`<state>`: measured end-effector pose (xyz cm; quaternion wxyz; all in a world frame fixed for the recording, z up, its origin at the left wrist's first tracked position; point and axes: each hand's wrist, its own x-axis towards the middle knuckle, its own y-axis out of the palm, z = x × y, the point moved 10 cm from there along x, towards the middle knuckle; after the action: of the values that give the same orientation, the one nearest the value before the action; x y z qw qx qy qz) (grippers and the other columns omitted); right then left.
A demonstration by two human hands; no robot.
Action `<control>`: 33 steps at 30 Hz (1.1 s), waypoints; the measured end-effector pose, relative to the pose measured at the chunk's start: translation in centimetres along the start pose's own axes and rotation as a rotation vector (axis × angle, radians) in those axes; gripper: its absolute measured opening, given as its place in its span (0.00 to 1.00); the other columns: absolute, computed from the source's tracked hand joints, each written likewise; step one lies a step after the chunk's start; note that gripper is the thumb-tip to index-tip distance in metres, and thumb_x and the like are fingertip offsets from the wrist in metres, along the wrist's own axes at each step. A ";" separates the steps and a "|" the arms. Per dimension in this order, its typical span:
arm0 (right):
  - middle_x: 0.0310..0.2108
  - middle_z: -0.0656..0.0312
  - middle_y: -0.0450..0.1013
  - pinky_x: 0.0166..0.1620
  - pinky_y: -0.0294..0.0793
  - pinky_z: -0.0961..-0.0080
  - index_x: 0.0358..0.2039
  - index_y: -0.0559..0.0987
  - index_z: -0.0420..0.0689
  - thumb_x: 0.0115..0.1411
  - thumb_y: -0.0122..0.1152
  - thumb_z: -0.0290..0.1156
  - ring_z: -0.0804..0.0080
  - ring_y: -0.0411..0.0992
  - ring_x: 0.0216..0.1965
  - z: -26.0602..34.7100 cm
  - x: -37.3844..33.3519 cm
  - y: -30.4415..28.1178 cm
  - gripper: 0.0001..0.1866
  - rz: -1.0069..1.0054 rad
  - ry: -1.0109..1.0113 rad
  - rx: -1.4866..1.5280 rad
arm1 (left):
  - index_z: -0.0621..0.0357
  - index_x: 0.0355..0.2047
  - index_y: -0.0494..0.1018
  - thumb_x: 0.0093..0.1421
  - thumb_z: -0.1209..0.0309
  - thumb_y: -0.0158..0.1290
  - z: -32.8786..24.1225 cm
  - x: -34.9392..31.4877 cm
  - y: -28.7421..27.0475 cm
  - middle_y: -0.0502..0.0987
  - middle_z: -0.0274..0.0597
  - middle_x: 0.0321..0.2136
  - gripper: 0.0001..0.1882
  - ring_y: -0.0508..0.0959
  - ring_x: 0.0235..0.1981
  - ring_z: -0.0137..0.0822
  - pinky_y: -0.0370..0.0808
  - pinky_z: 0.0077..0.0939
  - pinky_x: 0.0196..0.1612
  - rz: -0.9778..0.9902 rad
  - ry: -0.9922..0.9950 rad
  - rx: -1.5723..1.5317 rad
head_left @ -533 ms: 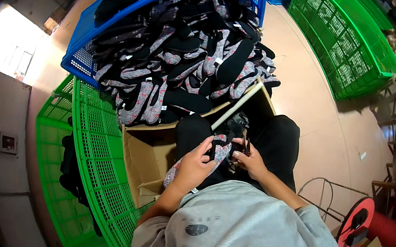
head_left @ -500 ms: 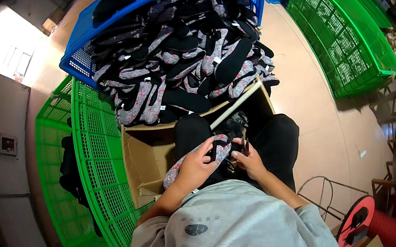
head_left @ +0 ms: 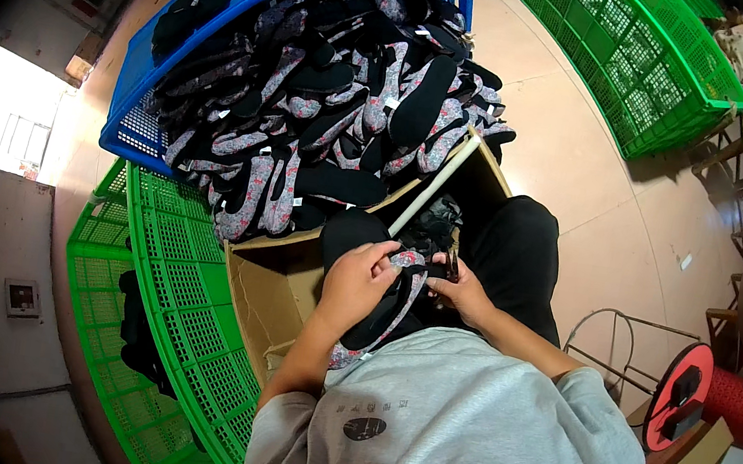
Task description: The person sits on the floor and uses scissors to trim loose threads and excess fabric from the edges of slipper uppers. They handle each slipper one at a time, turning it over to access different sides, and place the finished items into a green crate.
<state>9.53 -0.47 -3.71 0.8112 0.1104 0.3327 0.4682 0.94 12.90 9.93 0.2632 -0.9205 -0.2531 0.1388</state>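
Over my lap, my left hand (head_left: pixel 353 284) is closed around a cloth slipper (head_left: pixel 404 310) with grey-and-red floral fabric and a black inside or sole. Its toe end points away from me, and its other end rests against my shirt. My right hand (head_left: pixel 468 297) is closed on small dark thread snips (head_left: pixel 453 263), their blades pointing away from me. The snips are right beside the slipper's far end; I cannot tell whether they touch it. Part of the slipper is hidden behind my left fingers. Ahead lies a big heap of similar slippers (head_left: pixel 420 112).
A blue crate (head_left: pixel 129 73) stands behind the heap. On my left are green mesh crates (head_left: pixel 184 301) and an open cardboard box (head_left: pixel 256 287). A white bar (head_left: pixel 433 189) slants beyond my knees. Another green crate (head_left: pixel 633 65) is far right; a red spool (head_left: pixel 742 408) sits near right.
The slipper has turned in my left hand, so more of its black part faces up. My right hand and the snips have come slightly closer to it. The whole view has shifted a little.
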 end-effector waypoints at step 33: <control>0.28 0.70 0.76 0.22 0.59 0.88 0.47 0.76 0.46 0.62 0.60 0.34 0.87 0.65 0.22 -0.4 0.1 -2.6 0.14 -0.127 0.023 -0.068 | 0.57 0.28 0.73 0.62 0.69 0.56 6.8 3.7 7.0 0.70 0.27 0.19 0.07 0.66 0.19 0.20 0.62 0.15 0.23 0.345 -0.454 -0.816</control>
<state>11.08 -1.85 -5.32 0.8385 0.0560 0.3323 0.4283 4.10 12.61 -0.03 -0.2073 -0.9234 -0.1817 0.2670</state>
